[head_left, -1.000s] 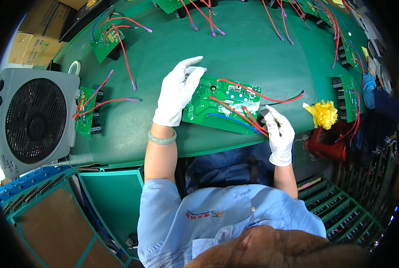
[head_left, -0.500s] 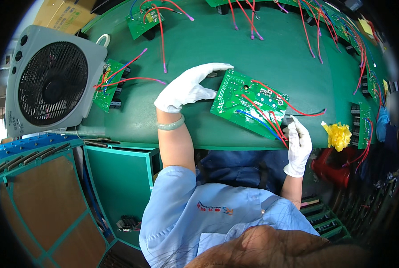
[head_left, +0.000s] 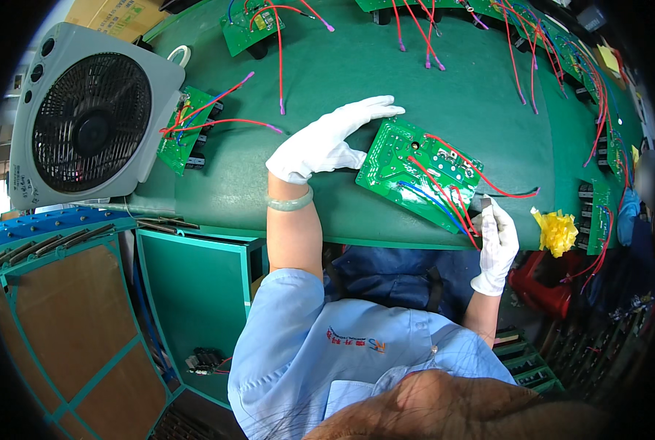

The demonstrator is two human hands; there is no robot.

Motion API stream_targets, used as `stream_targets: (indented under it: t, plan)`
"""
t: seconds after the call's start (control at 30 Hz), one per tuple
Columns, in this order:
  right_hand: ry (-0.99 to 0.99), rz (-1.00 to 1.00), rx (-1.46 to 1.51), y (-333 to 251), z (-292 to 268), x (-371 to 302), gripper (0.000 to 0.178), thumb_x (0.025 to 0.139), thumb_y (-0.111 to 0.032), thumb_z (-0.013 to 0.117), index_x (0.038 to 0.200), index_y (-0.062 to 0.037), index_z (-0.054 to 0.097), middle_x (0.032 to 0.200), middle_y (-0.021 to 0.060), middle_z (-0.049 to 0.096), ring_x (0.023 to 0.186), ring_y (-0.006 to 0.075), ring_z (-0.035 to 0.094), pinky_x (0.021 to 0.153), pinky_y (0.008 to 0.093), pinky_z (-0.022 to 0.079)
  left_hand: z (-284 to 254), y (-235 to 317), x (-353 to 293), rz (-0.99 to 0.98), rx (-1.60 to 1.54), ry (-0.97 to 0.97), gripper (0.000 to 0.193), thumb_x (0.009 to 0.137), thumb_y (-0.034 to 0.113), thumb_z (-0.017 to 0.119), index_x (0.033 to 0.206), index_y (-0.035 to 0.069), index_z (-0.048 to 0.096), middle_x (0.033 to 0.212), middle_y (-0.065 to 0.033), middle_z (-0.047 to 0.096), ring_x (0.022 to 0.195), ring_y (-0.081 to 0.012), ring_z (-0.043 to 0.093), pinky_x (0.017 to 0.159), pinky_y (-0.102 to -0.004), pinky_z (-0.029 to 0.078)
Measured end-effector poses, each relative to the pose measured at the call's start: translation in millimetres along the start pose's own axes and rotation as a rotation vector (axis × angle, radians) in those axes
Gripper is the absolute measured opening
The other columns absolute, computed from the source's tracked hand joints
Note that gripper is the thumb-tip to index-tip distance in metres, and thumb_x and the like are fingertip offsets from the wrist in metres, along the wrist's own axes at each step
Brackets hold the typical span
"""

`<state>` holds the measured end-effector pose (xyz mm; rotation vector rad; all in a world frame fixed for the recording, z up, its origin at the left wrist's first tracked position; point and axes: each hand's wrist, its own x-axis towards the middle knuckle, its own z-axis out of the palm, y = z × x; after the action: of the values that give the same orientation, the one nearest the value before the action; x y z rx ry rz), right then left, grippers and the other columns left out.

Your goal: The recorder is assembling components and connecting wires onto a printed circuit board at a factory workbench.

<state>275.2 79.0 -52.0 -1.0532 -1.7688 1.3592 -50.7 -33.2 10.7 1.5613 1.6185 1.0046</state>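
Observation:
A green circuit board (head_left: 395, 165) lies tilted on the green table in front of me, its solder side up, with red and blue wires attached. My left hand (head_left: 327, 147), in a white glove, is at the board's left edge. Its fingers stretch toward the far corner and the thumb stands apart near the left corner. My gloved right hand (head_left: 497, 246) is closed by the board's near right corner, next to the wire ends. Between its fingertips shows a small dark grey piece (head_left: 486, 204), too small to identify.
A grey box fan (head_left: 167, 77) stands at the left, beside another wired board (head_left: 177, 150). More boards with red wires line the far edge and right side. A crumpled yellow bundle (head_left: 558, 233) sits at the near right edge. A green open cabinet (head_left: 192, 293) is below left.
The whole view has shifted slightly. My right hand has moved a little away from the board's corner, and the grey piece now shows at its fingertips. My left hand stays beside the board.

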Motion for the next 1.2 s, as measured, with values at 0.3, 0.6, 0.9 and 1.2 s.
stream_targets:
  t: [0.3, 0.6, 0.9, 1.2]
  plan:
    - [0.088, 0.123, 0.225, 8.2, -28.9, 8.1, 0.029, 0.094, -0.017, 0.057, 0.113, 0.0035, 0.055, 0.088, 0.0100, 0.064, 0.067, 0.0115, 0.057, 0.064, 0.0239, 0.049, 18.1, 5.7, 12.8, 0.217, -0.035, -0.181, 0.073, 0.062, -0.009, 0.066, 0.130, 0.016, 0.054, 0.143, -0.0062, 0.044, 0.139, -0.0354, 0.026, 0.112, -0.0462, 0.028]
    - [0.753, -0.341, 0.257, -16.6, -74.0, 9.4, 0.042, 0.095, -0.031, 0.054, 0.118, 0.0031, 0.046, 0.083, 0.0116, 0.060, 0.061, 0.0152, 0.057, 0.058, 0.0262, 0.049, 45.6, 0.3, 31.5, 0.395, 0.074, 0.021, 0.058, 0.083, 0.051, 0.053, 0.124, 0.011, 0.059, 0.127, -0.0102, 0.059, 0.121, -0.0283, 0.052, 0.107, -0.0432, 0.033]
    - [0.385, -0.217, 0.427, -20.4, -28.3, 20.9, 0.037, 0.092, -0.029, 0.057, 0.113, 0.0003, 0.048, 0.083, 0.0150, 0.060, 0.048, 0.0172, 0.054, 0.043, 0.0242, 0.044, 62.0, -7.9, 45.6, 0.399, 0.320, 0.487, 0.030, 0.079, -0.002, 0.059, 0.107, 0.009, 0.063, 0.074, -0.0068, 0.063, 0.065, -0.0233, 0.060, 0.061, -0.0313, 0.050]
    - [0.018, 0.068, 0.090, -58.0, 8.2, 110.5, 0.027, 0.091, -0.014, 0.060, 0.116, -0.0055, 0.061, 0.086, -0.0010, 0.063, 0.058, 0.0021, 0.045, 0.050, 0.0166, 0.034, 67.5, -64.2, 44.1, -0.214, -0.678, 0.380, 0.037, 0.094, 0.003, 0.052, 0.125, -0.014, 0.040, 0.107, -0.0128, 0.056, 0.100, -0.0174, 0.056, 0.090, -0.0284, 0.047]
